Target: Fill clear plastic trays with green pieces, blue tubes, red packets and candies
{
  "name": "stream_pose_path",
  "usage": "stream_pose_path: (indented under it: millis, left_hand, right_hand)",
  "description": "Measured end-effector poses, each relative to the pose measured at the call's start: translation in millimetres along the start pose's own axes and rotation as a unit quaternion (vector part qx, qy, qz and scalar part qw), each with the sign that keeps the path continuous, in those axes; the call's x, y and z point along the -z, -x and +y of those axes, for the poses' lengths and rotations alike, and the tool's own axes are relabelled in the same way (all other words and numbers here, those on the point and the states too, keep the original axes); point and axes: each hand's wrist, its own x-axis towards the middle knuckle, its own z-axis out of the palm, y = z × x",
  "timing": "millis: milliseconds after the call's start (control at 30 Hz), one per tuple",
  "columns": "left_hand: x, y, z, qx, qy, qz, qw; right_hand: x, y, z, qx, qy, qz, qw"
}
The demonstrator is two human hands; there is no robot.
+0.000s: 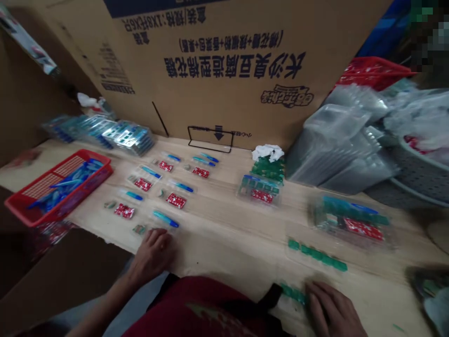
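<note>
Resting on the wooden table (228,252), the left hand (152,255) lies loosely curled, holding nothing visible, just below a blue-capped tube (165,218). The right hand (331,309), fingers half-open, lies just beside green plastic pieces (293,293); whether it has hold of them cannot be determined.

Surface: pale wooden table (238,238) | On it: red basket (82,157), clear trays (351,221), red sachets (143,184), blue tubes (165,218), green pieces (317,254)

A printed cardboard carton (217,70) stands along the far edge; clear plastic trays (343,145) and a grey plastic basket (421,178) sit at upper right.
</note>
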Motion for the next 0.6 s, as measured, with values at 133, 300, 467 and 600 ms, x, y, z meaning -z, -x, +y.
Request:
stream_pose_path:
  millis: [133,300,467,600]
  left_hand:
    - [-25.9,-8,45,-0.057,0.055,-0.02,0.997]
    - [-63.9,-47,96,-0.067,0.045,-0.017,0.997]
    - [-73.7,-65,126,-0.058,0.058,0.001,0.997]
    - [-76.9,-68,149,-0.122,0.131,-0.12,0.976]
  right_hand:
    - [-25,-32,-32,-0.008,0.009,0.018,1.0]
    - [-38,-60,-72,-0.065,-0.005,0.017,0.998]
    - [-10,-46,-56,-0.109,-0.074,0.042,0.99]
    - [12,-9,-31,-0.073,-0.054,-0.018,0.996]
